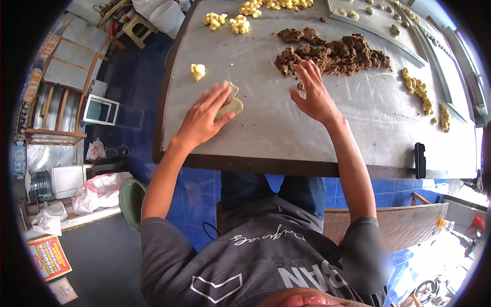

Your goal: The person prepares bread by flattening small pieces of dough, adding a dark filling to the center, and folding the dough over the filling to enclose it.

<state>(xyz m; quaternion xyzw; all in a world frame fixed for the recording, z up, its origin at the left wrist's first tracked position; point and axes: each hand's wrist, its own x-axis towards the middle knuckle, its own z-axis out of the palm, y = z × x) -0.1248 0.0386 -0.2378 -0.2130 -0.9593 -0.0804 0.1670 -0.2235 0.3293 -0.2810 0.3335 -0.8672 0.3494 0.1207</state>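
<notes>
A: From my feed, left side first: left hand (204, 115) lies flat, fingers together, pressing a pale dough disc (231, 105) onto the steel table (286, 133), likely to flatten it.

B: Right?

A: Right hand (313, 94), fingers spread, tips touching the crumbly brown filling (335, 53). Yellow dough lumps (422, 89) wait farther right, smooth and rounded.

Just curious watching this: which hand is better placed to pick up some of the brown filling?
Probably the right hand: its fingers already touch the edge of the brown filling pile. The left hand is pressing the flattened dough piece, farther from the pile.
</notes>
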